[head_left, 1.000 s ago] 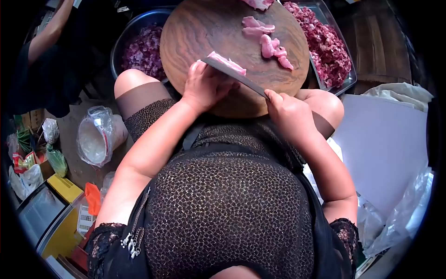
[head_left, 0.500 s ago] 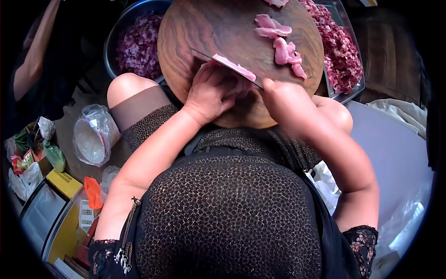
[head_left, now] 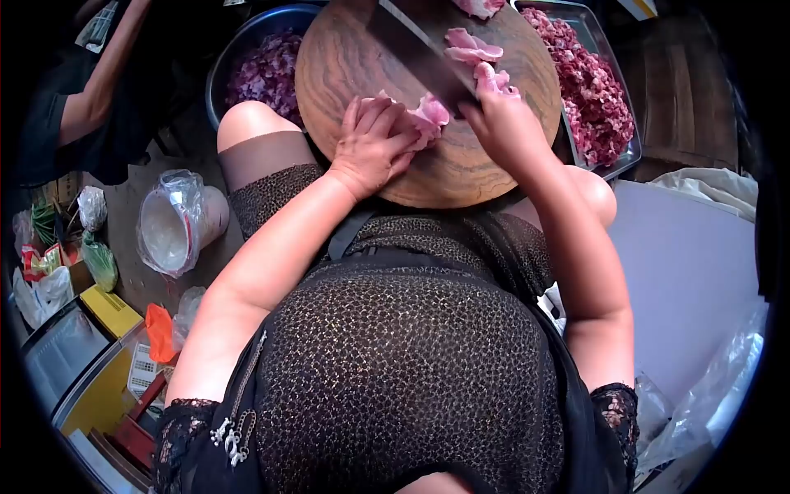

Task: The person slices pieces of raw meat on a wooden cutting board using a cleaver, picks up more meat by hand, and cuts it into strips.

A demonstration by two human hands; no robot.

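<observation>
My left hand [head_left: 374, 148] presses on a pink piece of meat [head_left: 429, 120] at the near part of a round wooden chopping board [head_left: 346, 62]. Its fingers point away from me, partly bent over the meat. My right hand [head_left: 504, 123] is closed on the handle of a broad cleaver [head_left: 415, 53], whose blade slants up to the left above the board. Beneath and behind this hand lie pink meat slices [head_left: 473, 46], partly hidden by it. A larger meat chunk [head_left: 480, 7] sits at the board's far edge.
Beyond my left knee stands a blue bowl [head_left: 216, 82] of cut meat. A metal tray [head_left: 629, 115] heaped with chopped meat is at the right. A plastic-lined bucket [head_left: 169, 226] stands at the left. Another person's arm [head_left: 103, 82] shows at the upper left.
The cleaver has lifted off the meat under my left hand and swung up over the board. My right hand has moved away from me, close to the slices. My left hand remains on the meat.
</observation>
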